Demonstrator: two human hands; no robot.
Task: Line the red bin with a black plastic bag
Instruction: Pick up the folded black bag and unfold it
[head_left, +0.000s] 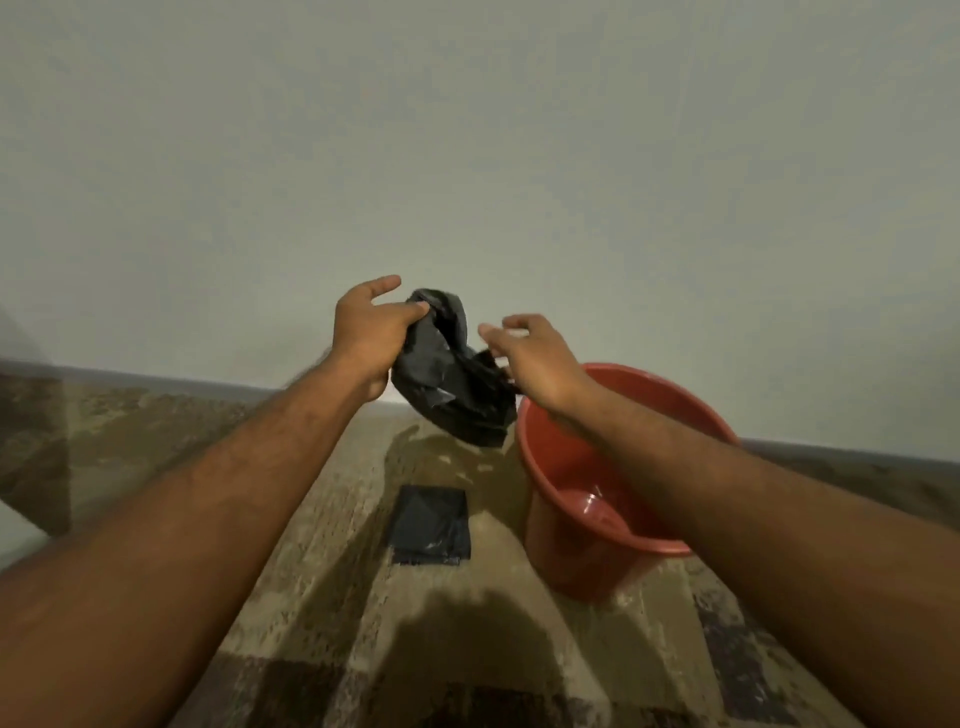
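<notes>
A crumpled black plastic bag (451, 383) hangs in the air in front of me, just left of the red bin's rim. My left hand (368, 332) pinches its upper edge between thumb and fingers. My right hand (535, 358) holds the bag's right side, with the thumb and forefinger spread above it. The red bin (582, 540) stands upright on the floor at the right, its inside bare, partly hidden by my right forearm.
A folded black bag (430, 524) lies flat on the patterned carpet (322, 561) left of the bin. A plain pale wall (467, 156) with a dark skirting rises right behind the bin.
</notes>
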